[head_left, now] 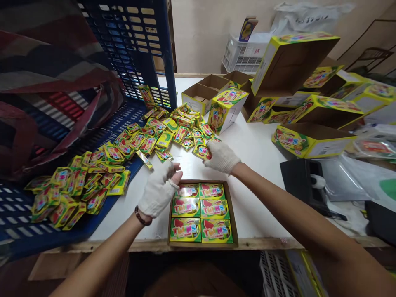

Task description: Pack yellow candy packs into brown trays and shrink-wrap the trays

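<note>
Worktop (258, 142): white, carrying the goods.
Blue crate (169, 62): at left, open side facing the worktop.
Open carton (234, 225): at the near edge, six packs (215, 209) showing, two columns of three.
Left hand (159, 183): gloved, loosely parted, near the carton's far-left corner.
Right hand (222, 157): gloved, fingers against one pack (201, 151); cannot tell if gripped.
Loose packs (148, 143): heaped across crate and worktop.

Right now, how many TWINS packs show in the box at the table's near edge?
6: far-left pack, far-right pack, middle-left pack, middle-right pack, near-left pack, near-right pack. More may lie hidden beneath.
</note>
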{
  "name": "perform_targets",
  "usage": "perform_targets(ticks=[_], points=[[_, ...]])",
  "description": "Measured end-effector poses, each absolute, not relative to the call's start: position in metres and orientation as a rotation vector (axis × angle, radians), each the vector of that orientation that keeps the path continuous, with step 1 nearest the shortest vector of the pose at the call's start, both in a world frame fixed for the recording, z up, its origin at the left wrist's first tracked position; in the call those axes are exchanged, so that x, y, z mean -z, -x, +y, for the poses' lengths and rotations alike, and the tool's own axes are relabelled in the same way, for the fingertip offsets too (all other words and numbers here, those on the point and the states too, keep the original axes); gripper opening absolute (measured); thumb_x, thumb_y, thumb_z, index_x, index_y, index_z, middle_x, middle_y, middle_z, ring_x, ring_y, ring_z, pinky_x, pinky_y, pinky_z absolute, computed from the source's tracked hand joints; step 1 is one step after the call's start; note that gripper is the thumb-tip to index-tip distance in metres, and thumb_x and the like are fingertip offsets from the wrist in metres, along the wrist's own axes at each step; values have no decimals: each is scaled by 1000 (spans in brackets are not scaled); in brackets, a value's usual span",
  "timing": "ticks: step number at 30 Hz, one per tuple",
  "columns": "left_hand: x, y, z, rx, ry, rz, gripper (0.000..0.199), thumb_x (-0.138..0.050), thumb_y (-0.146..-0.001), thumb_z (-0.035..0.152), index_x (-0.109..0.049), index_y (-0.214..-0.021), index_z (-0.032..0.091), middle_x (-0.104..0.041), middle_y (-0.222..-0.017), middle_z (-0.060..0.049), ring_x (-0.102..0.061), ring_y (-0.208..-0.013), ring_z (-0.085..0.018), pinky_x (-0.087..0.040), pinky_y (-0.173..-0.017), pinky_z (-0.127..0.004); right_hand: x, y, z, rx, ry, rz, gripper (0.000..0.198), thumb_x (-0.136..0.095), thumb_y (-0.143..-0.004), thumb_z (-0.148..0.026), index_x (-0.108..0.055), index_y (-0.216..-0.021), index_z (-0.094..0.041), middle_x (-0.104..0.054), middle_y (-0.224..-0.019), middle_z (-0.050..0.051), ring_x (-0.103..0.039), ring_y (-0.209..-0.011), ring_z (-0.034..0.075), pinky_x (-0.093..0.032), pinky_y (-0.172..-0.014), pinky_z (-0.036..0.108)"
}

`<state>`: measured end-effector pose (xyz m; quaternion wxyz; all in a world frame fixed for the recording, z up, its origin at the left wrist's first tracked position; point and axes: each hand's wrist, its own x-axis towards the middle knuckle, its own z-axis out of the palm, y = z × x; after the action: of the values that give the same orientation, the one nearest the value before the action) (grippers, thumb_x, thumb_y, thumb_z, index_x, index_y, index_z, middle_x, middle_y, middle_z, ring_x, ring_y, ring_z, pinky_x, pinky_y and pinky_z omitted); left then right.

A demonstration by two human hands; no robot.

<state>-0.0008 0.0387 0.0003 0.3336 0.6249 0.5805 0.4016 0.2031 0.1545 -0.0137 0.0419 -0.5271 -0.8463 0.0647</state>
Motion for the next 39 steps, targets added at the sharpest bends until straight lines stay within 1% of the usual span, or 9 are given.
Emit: perform_targets(ticks=[3, 6, 10, 14, 16, 19, 25, 30, 39], points=[[-5, -2, 49, -1061, -1379, 1309, 49, -65, -79, 44, -49, -117, 18, -65, -111, -9, -66, -95, -20, -54, -80, -34, -6, -196, 113, -625, 1445, -2240, 76, -72, -71, -37, -41, -136, -14, -64, -112, 12, -61, -95, 24, -48, -79, 33], [-12, -11, 54, -999, -1492, 1273, 35, -53, -86, 43, -53, -110, 17, -67, -98, -6, -65, -86, -19, -53, -74, -31, -14, -194, 83, -922, 1328, -2169, 83, -71, -73, -26, -32, -146, -22, -66, -107, 7, -63, -82, 19, -49, -74, 31], [-20, -6, 58, -825, -2035, 1360, 25, -42, -93, 34, -61, -102, 19, -66, -95, -4, -62, -91, -19, -49, -83, -32, -12, -204, 73, -782, 1186, -2180, 53, -64, -78, -19, -52, -129, -20, -63, -113, 10, -59, -84, 18, -47, -77, 32], [-5, 0, 54, -692, -2355, 1334, 21, -41, -93, 22, -60, -99, 18, -65, -92, -5, -60, -89, -18, -49, -81, -31, 3, -205, 68, -820, 1395, -2226, 12, -59, -83, -21, -61, -95, -20, -64, -82, 1, -56, -73, 15, -42, -67, 26], [7, -3, 46, -620, -2500, 1451, 21, -41, -91, 16, -61, -99, 17, -64, -90, -7, -58, -86, -20, -49, -77, -33, 15, -198, 60, -963, 1612, -2177, 10, -60, -84, -23, -60, -93, -20, -62, -74, -2, -55, -67, 14, -39, -62, 24], [21, -10, 29, -474, -2706, 1550, 20, -46, -87, 12, -63, -96, 17, -62, -87, -8, -55, -82, -23, -47, -71, -37, 33, -186, 50, -1109, 1748, -2065, 16, -60, -84, -25, -59, -100, -20, -65, -75, -2, -56, -66, 13, -39, -60, 22], [39, -19, 14, -387, -2877, 1462, 23, -51, -89, 18, -63, -109, 18, -64, -99, -9, -54, -92, -24, -48, -77, -40, 44, -190, 53, -905, 1466, -2529, 15, -52, -89, -15, -65, -95, -16, -64, -98, 7, -59, -89, 16, -43, -77, 25], [43, -16, 16, -386, -2909, 1444, 18, -50, -92, 18, -65, -101, 19, -65, -102, -10, -56, -94, -24, -50, -78, -40, 38, -206, 52, -528, 1369, -2968, 32, -46, -94, -20, -56, -124, -24, -57, -101, 9, -62, -77, 17, -44, -65, 27], [46, -11, 11, -431, -2916, 1340, 16, -50, -91, 13, -65, -96, 17, -67, -109, -10, -56, -107, -23, -46, -100, -43, 30, -210, 47, -401, 1358, -3087, 25, -45, -94, -23, -56, -116, -25, -58, -99, 10, -66, -81, 23, -46, -62, 29]])
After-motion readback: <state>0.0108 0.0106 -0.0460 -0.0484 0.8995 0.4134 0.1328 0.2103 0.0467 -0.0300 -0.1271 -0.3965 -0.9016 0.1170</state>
